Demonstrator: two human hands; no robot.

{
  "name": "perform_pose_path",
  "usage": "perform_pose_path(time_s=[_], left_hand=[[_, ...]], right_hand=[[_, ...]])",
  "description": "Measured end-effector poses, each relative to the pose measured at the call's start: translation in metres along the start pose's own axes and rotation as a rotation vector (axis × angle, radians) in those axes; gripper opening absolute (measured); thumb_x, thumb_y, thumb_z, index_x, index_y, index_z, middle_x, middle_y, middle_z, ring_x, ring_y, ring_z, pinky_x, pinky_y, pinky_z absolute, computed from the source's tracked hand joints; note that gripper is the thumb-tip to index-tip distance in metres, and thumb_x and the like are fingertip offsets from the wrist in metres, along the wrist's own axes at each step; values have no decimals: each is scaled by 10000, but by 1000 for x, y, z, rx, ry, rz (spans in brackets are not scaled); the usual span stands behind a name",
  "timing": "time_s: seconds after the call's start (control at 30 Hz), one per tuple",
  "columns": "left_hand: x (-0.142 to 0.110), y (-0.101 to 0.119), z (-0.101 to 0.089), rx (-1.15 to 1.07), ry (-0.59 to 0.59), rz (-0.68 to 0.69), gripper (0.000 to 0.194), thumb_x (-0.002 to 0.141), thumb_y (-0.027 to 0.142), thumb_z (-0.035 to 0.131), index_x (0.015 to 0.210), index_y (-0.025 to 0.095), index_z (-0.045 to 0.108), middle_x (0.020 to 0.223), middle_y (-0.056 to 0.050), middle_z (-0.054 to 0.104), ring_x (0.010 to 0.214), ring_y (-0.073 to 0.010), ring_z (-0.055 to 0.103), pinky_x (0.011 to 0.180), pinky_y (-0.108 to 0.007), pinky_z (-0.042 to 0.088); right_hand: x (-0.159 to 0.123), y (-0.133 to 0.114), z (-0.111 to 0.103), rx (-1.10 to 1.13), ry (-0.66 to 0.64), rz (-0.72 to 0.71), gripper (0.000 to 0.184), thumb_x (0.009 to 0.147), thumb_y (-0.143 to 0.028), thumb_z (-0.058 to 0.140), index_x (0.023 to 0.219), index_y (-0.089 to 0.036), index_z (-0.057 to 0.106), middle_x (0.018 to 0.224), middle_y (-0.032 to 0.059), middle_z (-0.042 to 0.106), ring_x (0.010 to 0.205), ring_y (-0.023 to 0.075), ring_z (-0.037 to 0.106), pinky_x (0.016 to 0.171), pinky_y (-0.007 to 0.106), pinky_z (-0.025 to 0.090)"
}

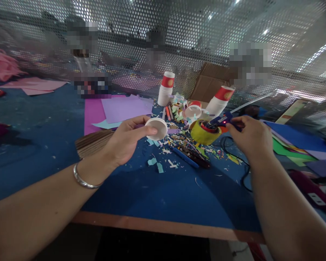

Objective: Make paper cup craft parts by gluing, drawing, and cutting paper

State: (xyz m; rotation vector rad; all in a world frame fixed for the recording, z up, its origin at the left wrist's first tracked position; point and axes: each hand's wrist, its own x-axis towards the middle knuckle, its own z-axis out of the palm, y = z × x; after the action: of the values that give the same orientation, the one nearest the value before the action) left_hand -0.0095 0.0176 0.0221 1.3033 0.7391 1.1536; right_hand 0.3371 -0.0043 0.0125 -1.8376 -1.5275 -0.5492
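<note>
My left hand [133, 136] is closed on a white paper cup [160, 126], its round opening turned towards me and my thumb pressed inside. A purple paper strip [174, 131] shows just right of the cup; whether it is attached I cannot tell. My right hand [251, 137] grips a blue glue gun [225, 119] with a small red light on it. The gun's nozzle points down-left into the middle of a yellow tape roll [205, 135], and its black cord [246, 177] trails over the blue table. Whether the nozzle touches the roll is unclear.
Paper scraps [160, 166] and a blue pen [186, 158] lie between my hands. Stacked red-and-white cups [167, 88] stand behind, with a second, tilted stack [220, 101] further right. Purple paper [127, 108] and corrugated cardboard [93, 143] are left; coloured sheets [293, 141] lie right. Perforated metal rises behind.
</note>
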Motion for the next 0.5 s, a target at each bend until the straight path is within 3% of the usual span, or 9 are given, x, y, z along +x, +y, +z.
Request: perform_pose_path(time_s=[0.1, 0.2, 0.33, 0.5], left_hand=[[-1, 2, 0, -11, 10, 9, 80, 655, 217, 781, 681, 190, 711, 730, -7, 664, 756, -155, 569, 771, -307, 436], [-1, 3, 0, -39, 25, 24, 71, 660, 219, 770, 696, 184, 721, 732, -7, 665, 761, -157, 562, 765, -300, 428], [0, 4, -1, -89, 62, 50, 47, 670, 221, 732, 693, 180, 727, 717, -13, 660, 747, -157, 544, 741, -293, 408], [3, 3, -3, -89, 116, 57, 26, 651, 198, 719, 658, 181, 700, 693, -9, 623, 743, -160, 519, 727, -299, 388]], right_hand=[[0, -9, -6, 9, 88, -17, 96, 780, -322, 699, 773, -236, 657, 740, 113, 672, 728, 284, 572, 708, 440, 434], [-5, -28, -6, 80, 75, -111, 83, 843, -312, 648, 807, -241, 666, 803, 109, 708, 796, 277, 618, 776, 438, 470], [-18, -65, 8, 228, -93, -279, 122, 873, -306, 625, 829, -220, 701, 808, 58, 731, 757, 217, 666, 710, 348, 506], [-36, -114, 29, 376, -453, -553, 196, 948, -273, 560, 949, -181, 733, 914, 109, 737, 904, 261, 669, 816, 405, 525]])
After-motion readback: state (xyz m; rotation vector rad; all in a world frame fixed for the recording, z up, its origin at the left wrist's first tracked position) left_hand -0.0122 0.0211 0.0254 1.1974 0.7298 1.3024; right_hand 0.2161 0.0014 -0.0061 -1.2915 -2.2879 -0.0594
